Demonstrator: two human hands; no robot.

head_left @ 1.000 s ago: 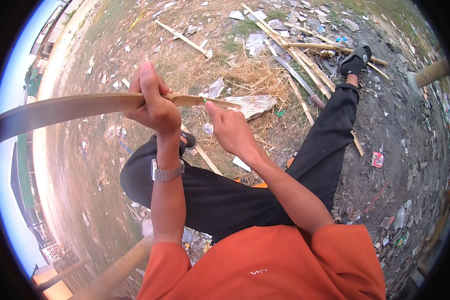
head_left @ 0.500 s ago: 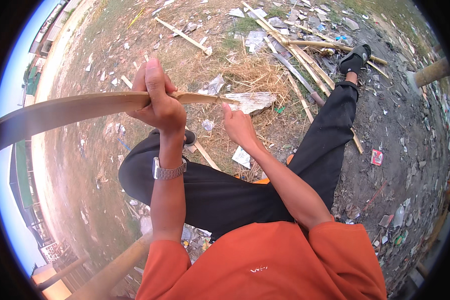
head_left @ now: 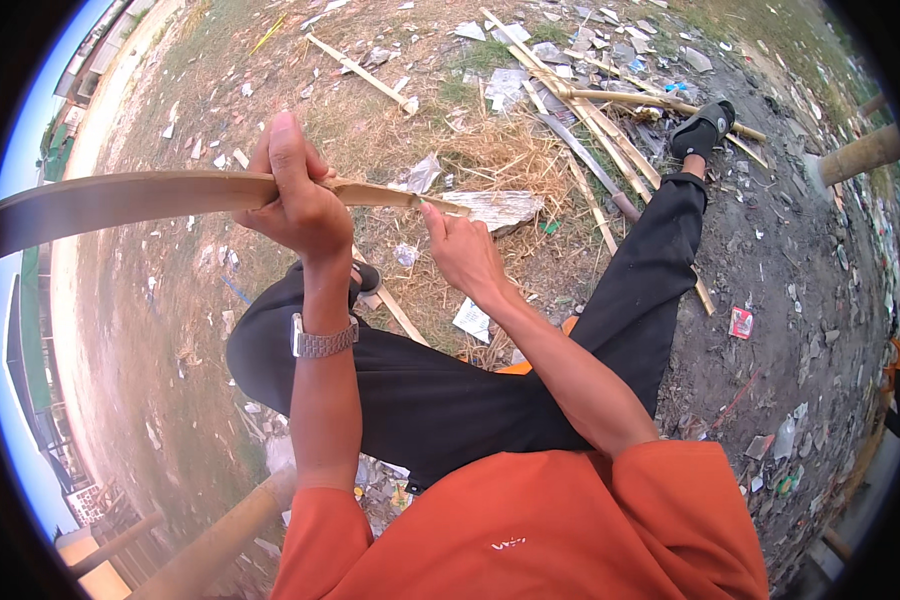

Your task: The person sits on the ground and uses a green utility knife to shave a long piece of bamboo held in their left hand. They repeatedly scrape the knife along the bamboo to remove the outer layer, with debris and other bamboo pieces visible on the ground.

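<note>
A long split-bamboo strip (head_left: 150,197) runs from the left rim across to the middle of the view. My left hand (head_left: 295,190) is closed round it, thumb up along the near face, with a metal-band watch on the wrist. Past my fist the strip narrows to a thinner right end above the ground. My right hand (head_left: 462,250) is at that end, its fingers curled and the index fingertip and thumb against the strip's lower edge. A small dark line shows at the fingertip; what the curled fingers hold, if anything, is hidden.
A weathered wood block (head_left: 495,208) lies on straw beyond my right hand. Several bamboo strips and poles (head_left: 595,125) lie crossed at the upper right, beside my sandalled foot (head_left: 703,130). A thick pole (head_left: 860,155) stands at right; another bamboo pole (head_left: 225,535) crosses the lower left. Litter covers the ground.
Both hands and the bamboo strip have shifted slightly left in the view, along with the whole scene. My right hand has stayed at the strip's end, its fingertip now nearer my left fist.
</note>
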